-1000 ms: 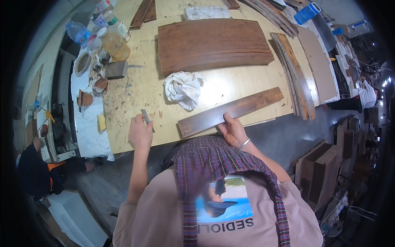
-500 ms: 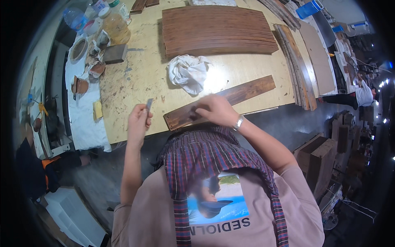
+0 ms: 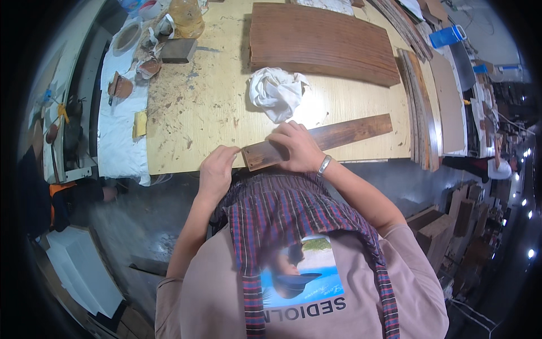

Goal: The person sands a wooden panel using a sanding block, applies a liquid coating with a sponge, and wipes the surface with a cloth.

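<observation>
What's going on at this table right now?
The person's right hand lies across a brown wooden strip at the near edge of the table. The left hand is at the strip's left end; whether it holds anything is hidden. A crumpled white cloth lies beyond the strip, with brown boards farther back.
</observation>
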A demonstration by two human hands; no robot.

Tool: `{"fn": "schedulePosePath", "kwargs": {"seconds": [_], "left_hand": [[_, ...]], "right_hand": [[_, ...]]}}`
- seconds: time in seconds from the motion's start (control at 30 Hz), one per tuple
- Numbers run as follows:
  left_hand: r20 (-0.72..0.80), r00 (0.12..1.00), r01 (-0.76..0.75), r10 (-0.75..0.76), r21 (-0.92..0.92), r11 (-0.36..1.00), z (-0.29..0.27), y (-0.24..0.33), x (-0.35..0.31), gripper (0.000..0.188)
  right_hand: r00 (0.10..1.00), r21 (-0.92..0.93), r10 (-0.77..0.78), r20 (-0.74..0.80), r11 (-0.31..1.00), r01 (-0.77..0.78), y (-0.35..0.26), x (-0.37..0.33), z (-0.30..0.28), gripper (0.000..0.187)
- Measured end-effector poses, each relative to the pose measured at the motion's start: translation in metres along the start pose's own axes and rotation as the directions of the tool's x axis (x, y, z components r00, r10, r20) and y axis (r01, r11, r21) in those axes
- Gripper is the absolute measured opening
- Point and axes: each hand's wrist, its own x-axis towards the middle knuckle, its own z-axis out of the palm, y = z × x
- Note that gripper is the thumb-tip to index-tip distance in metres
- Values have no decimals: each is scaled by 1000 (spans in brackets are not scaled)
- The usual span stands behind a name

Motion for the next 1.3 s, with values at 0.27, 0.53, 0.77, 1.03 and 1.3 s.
{"fn": "schedulePosePath", "kwargs": {"seconds": [0.27, 0.53, 0.77, 1.03, 1.3], "left_hand": [[-69, 997, -14, 19, 69, 998, 31, 14, 7, 19], [-140, 989, 58, -50, 54, 997, 45, 13, 13, 14], [-20, 996, -87, 88, 61, 994, 44, 17, -14, 20], [-29, 999, -26, 29, 79, 997, 37, 14, 15, 26], [-4, 1000, -30, 30, 33, 999, 37, 8, 7, 20]], "right_hand": [[1000, -33, -20, 16, 999, 20, 12, -8, -11, 65], [997, -40, -51, -52, 998, 49, 19, -10, -6, 62], [997, -40, -56, -49, 998, 54, 19, -10, -7, 62], [998, -42, -46, -35, 998, 44, 21, -9, -6, 62], [995, -57, -72, -64, 996, 68, 20, -9, -5, 60]]}}
